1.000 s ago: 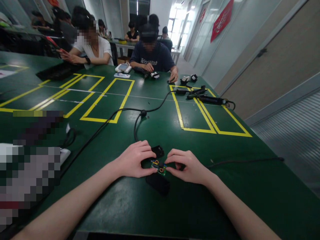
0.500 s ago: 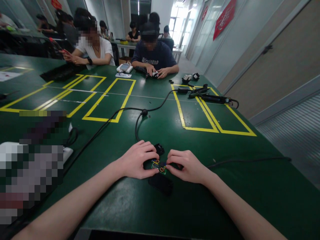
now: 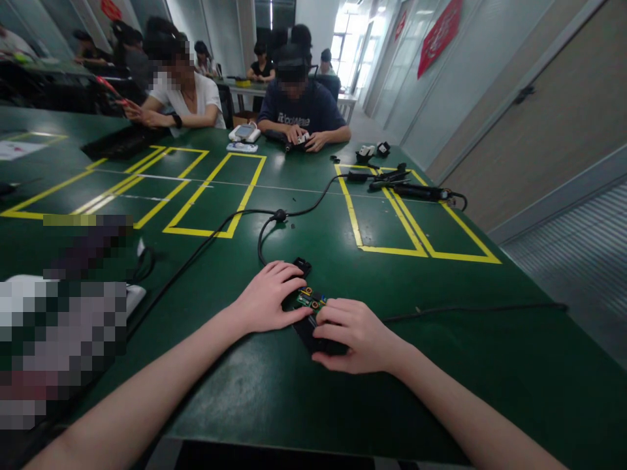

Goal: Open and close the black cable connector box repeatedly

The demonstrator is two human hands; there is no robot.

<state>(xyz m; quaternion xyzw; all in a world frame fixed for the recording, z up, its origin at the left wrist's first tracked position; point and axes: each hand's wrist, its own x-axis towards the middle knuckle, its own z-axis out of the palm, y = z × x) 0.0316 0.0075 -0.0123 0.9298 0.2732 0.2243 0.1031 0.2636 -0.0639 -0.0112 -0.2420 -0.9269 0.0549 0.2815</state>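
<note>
A small green circuit board [image 3: 312, 298] with copper-coloured coils lies between my two hands. My left hand [image 3: 269, 297] is closed on its left side, with the thumb along the near edge and the fingers at the far edge. Just below the board is a black plastic casing half [image 3: 304, 331]. My right hand [image 3: 357, 336] grips that casing half from the right, covering part of it, with its upper fingers close to the board's right end. Beyond my left fingertips sits another small black plastic piece [image 3: 302, 265], partly covered.
A black cable [image 3: 210, 238] with a round lump crosses the green table [image 3: 235, 405]. Black tools [image 3: 416, 191] lie at the right within yellow tape [image 3: 392, 252]. A blurred-out stack [image 3: 68, 339] stands at my left. Two people sit across the table, one handling small parts.
My right hand has moved down and toward me, from the board's right end onto the black casing half. My left hand and the board have shifted slightly away from me.
</note>
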